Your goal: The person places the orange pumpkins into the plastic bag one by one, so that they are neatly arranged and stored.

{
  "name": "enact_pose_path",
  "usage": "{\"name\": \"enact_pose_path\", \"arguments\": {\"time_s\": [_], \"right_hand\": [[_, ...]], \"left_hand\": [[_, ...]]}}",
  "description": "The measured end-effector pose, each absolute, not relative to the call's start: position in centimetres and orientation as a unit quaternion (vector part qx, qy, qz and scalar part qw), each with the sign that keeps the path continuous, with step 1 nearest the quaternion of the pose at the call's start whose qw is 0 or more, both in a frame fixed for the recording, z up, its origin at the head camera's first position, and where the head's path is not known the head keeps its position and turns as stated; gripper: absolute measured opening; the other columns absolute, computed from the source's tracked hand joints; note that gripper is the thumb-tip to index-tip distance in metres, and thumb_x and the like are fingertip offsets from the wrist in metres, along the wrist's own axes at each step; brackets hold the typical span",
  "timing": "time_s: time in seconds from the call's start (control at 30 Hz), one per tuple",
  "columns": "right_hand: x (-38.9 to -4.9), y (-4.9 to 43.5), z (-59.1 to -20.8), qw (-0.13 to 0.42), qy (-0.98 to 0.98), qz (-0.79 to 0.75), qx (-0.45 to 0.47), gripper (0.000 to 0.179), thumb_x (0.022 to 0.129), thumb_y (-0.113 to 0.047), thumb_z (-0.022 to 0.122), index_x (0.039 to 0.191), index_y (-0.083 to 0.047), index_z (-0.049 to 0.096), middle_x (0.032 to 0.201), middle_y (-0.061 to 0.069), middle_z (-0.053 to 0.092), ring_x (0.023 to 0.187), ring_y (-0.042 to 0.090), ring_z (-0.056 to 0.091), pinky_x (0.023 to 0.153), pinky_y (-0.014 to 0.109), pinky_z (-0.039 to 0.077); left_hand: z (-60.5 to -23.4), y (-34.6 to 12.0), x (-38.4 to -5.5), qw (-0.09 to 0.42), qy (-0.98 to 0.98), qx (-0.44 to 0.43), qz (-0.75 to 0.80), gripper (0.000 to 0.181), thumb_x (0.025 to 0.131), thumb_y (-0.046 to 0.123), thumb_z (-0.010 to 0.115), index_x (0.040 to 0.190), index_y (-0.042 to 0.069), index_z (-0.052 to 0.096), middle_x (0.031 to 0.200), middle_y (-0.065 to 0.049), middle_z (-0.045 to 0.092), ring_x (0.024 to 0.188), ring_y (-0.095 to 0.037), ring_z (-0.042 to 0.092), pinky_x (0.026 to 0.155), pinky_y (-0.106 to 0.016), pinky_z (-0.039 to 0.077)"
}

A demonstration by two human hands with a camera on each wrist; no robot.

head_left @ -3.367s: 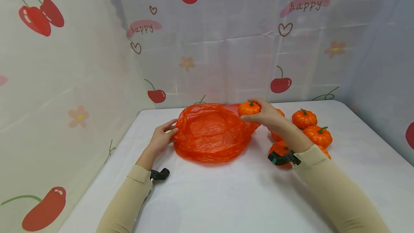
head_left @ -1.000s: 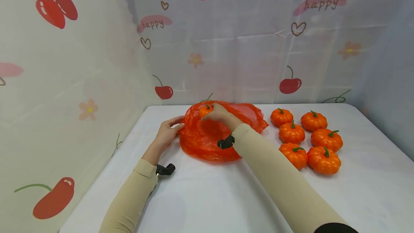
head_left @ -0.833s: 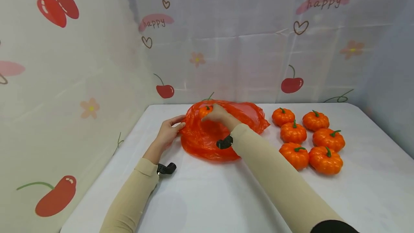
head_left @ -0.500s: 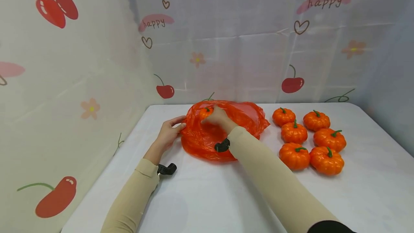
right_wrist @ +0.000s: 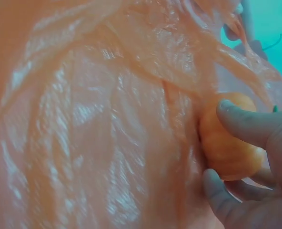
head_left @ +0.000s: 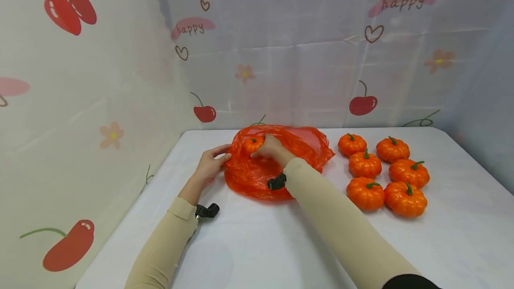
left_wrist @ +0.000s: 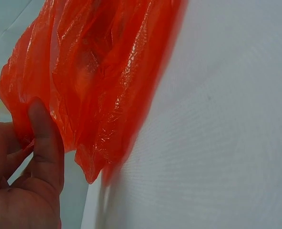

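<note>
A red plastic bag (head_left: pixel 257 181) lies with its mouth open at the middle of the table. At its left side, my left hand (head_left: pixel 209 163) pinches the rim between thumb and fingers; the left wrist view shows that thumb (left_wrist: pixel 42 138) against the thin film. Reaching into the mouth from the right, my right hand (head_left: pixel 274 148) holds a small orange pumpkin (head_left: pixel 253 145) with a green stem. In the right wrist view the thumb (right_wrist: pixel 248 125) lies across the pumpkin (right_wrist: pixel 229 143), other fingers curve beneath it, and bag film is alongside.
Several more orange pumpkins stand in a cluster on the right of the white table (head_left: pixel 257 244), among them a front one (head_left: pixel 405 200) and a back one (head_left: pixel 351 145). Behind the table hangs a white curtain (head_left: pixel 305 84) printed with cherries.
My right hand has carried the pumpkin leftward from the bag's right rim into its mouth. Lately the pumpkin has sunk slightly lower and left. My left hand keeps its hold on the rim.
</note>
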State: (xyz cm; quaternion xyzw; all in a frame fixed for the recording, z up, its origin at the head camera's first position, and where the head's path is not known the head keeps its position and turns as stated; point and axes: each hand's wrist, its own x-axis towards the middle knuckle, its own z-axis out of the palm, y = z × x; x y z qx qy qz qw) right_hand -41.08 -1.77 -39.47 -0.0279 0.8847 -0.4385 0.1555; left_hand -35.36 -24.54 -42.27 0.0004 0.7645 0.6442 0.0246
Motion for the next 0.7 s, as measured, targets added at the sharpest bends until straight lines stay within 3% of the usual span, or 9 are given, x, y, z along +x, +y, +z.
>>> {"name": "enact_pose_path", "arguments": {"time_s": [0.2,0.4,0.7], "right_hand": [[-40.7,-0.8,-37.7,0.155,0.897,-0.407,-0.067,0.101,0.09,-0.032,0.08,0.164,-0.004,0.017,0.166,0.014,0.031,0.149,0.033,0.035,0.126,0.05,0.029],[-39.8,-0.1,-35.9,0.124,0.899,-0.405,-0.109,0.096,0.09,-0.028,0.081,0.163,-0.006,0.024,0.167,0.015,0.031,0.151,0.034,0.035,0.123,0.051,0.035],[-36.9,2.0,-34.6,0.102,0.884,-0.424,-0.169,0.087,0.088,-0.033,0.082,0.159,-0.011,0.038,0.159,0.014,0.046,0.142,0.034,0.046,0.116,0.051,0.043]], "left_hand": [[-42.3,-24.4,-35.4,0.02,0.767,0.0,0.641,0.042,0.102,0.011,0.063,0.144,0.015,0.062,0.146,-0.013,0.057,0.101,-0.016,0.064,0.082,-0.021,0.06],[-42.2,-24.3,-35.4,0.025,0.77,-0.003,0.638,0.042,0.103,0.012,0.063,0.145,0.016,0.061,0.149,-0.011,0.054,0.106,-0.019,0.064,0.084,-0.022,0.06],[-42.4,-24.4,-35.5,0.027,0.771,0.003,0.636,0.044,0.104,0.013,0.062,0.147,0.017,0.059,0.149,-0.011,0.054,0.108,-0.019,0.064,0.084,-0.022,0.06]]}}
